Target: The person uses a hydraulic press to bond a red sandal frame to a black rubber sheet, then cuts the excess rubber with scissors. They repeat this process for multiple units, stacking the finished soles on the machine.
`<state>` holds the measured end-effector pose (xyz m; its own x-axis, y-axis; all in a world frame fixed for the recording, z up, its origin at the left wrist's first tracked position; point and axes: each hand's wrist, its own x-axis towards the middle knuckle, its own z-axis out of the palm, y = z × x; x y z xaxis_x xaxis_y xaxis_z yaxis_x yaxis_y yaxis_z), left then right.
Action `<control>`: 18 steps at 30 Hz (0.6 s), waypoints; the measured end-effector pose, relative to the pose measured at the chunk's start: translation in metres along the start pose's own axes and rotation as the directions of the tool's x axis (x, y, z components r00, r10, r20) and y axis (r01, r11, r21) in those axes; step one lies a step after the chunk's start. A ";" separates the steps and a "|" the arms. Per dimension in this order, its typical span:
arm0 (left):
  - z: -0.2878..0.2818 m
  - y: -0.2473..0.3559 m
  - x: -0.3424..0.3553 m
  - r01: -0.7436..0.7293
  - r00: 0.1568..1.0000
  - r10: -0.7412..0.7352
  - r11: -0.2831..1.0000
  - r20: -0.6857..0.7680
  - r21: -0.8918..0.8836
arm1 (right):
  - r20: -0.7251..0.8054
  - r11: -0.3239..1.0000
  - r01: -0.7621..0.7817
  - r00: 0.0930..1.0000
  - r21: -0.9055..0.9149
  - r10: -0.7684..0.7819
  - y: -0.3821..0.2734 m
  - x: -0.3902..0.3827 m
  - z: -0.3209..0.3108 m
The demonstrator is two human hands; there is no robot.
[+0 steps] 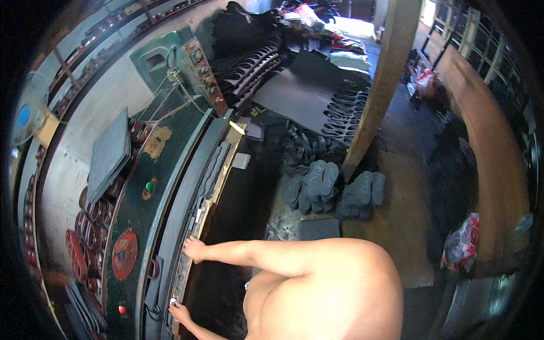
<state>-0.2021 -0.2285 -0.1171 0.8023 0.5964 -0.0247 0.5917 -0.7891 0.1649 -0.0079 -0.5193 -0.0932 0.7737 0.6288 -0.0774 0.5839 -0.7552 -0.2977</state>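
Your right hand (194, 250) lies on the wooden edge (212, 205) along the green machine (129, 218), fingers loosely bent, arm reaching nearly straight across. Your left hand (180, 313) sits nearer you, fingers curled at that edge; I can't tell whether either grips anything.

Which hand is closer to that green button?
Right. The right hand is below and right of the green button in the picture; the left hand is farther below.
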 end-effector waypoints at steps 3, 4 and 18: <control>0.002 -0.006 0.027 -0.258 0.963 0.245 0.958 -0.114 -0.122 | 0.023 0.990 -0.020 0.999 -0.141 0.024 -0.005 0.017 -0.010; -0.006 -0.009 0.039 -0.243 0.969 0.234 0.961 -0.081 -0.130 | -0.063 0.993 0.064 0.996 -0.099 -0.070 -0.004 0.020 -0.013; -0.081 0.033 0.044 0.154 0.988 -0.152 0.982 0.030 -0.107 | -0.010 0.997 0.058 0.998 -0.045 -0.058 -0.016 0.042 -0.040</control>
<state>-0.1542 -0.2162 -0.0331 0.7052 0.7046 -0.0789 0.6963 -0.6675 0.2638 0.0253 -0.4877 -0.0533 0.7407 0.6699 -0.0506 0.6382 -0.7252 -0.2583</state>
